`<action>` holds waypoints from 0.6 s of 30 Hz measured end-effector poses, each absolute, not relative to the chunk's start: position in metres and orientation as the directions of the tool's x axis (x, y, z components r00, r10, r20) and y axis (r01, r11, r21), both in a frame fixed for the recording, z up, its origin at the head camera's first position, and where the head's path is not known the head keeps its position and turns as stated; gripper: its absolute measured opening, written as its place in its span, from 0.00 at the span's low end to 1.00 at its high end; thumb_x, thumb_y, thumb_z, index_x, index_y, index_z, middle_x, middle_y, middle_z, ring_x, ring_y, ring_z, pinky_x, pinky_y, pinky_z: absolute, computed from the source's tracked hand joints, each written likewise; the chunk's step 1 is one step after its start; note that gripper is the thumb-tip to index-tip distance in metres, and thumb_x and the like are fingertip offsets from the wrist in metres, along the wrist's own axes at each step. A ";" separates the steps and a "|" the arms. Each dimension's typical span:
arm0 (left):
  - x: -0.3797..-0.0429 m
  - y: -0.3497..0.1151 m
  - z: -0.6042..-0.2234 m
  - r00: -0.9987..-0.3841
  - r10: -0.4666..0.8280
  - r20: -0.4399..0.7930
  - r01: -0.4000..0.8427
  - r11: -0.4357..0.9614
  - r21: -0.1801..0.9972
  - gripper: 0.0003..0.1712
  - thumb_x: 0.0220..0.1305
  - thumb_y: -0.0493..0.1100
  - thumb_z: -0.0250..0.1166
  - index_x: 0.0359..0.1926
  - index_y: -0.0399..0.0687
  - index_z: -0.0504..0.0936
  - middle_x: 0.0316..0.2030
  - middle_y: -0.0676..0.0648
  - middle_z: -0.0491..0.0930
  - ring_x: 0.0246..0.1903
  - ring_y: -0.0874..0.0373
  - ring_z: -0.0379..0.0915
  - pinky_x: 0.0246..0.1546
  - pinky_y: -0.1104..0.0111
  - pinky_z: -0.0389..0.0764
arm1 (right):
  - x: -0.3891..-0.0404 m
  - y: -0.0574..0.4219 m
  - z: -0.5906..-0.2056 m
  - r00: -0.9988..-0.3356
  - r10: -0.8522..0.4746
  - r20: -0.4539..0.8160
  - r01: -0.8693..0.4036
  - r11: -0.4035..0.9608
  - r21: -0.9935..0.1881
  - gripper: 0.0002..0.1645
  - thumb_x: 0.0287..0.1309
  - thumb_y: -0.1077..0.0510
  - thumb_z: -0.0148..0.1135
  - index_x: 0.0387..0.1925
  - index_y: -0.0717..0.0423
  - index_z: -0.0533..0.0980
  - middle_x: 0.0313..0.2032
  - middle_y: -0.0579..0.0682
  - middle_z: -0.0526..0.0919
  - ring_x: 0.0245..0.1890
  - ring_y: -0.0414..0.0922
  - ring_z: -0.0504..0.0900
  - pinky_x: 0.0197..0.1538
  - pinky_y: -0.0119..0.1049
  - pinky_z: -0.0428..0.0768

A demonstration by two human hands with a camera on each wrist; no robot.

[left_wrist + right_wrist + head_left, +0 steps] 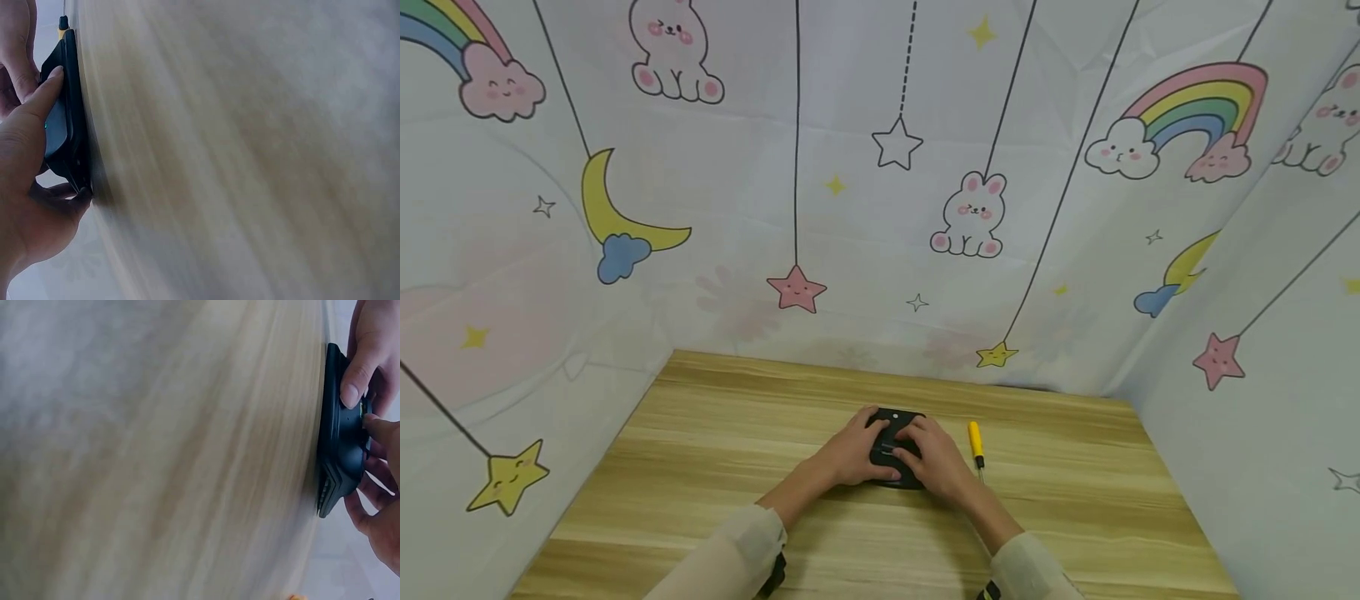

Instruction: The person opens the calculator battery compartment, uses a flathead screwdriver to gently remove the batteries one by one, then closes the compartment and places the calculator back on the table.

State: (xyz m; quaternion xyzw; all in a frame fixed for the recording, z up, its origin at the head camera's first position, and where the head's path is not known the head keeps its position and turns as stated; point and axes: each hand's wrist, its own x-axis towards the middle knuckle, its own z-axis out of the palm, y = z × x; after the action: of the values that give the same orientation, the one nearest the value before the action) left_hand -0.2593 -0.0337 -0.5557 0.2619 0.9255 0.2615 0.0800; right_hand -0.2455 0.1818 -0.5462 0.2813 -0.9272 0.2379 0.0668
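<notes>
Soft, even light brightens the cloth [850, 225] in the head view. Both wrist views look dimmer, the near counter [250, 156] blurry, with shadow beside the black case [57, 132].

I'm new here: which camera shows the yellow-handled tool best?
The head view, where the yellow-handled tool shows its whole handle. The left wrist view shows only a small part; the right, perhaps an orange sliver.

The head camera looks down; wrist cameras skim the table [737, 433].

left fingers [79, 201] gripping dark device [58, 128], right hand [17, 47] beyond, streaked tabletop [212, 137] alongside
</notes>
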 end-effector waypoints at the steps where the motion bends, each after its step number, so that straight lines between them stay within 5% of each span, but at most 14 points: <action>1: -0.259 -0.034 -0.555 -0.850 0.527 -0.011 0.442 0.725 0.528 0.56 0.64 0.70 0.72 0.79 0.41 0.66 0.81 0.35 0.51 0.77 0.37 0.57 0.68 0.47 0.73 | -0.245 0.182 -0.546 -0.834 -0.488 0.257 -0.551 0.727 -0.409 0.12 0.72 0.53 0.70 0.51 0.53 0.85 0.49 0.47 0.81 0.53 0.47 0.80 0.61 0.50 0.81; 18: -0.259 -0.034 -0.556 -0.852 0.524 -0.005 0.444 0.726 0.525 0.55 0.64 0.70 0.72 0.79 0.43 0.66 0.82 0.36 0.51 0.77 0.38 0.58 0.68 0.47 0.73 | -0.249 0.189 -0.540 -0.831 -0.478 0.284 -0.556 0.729 -0.399 0.12 0.70 0.50 0.72 0.48 0.52 0.86 0.46 0.46 0.83 0.51 0.48 0.82 0.59 0.51 0.82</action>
State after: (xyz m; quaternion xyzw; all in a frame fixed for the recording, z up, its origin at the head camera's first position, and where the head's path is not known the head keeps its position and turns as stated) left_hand -0.2586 -0.0341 -0.5562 0.2614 0.9259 0.2617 0.0768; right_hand -0.2485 0.1892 -0.5401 0.2792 -0.9263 0.2397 0.0811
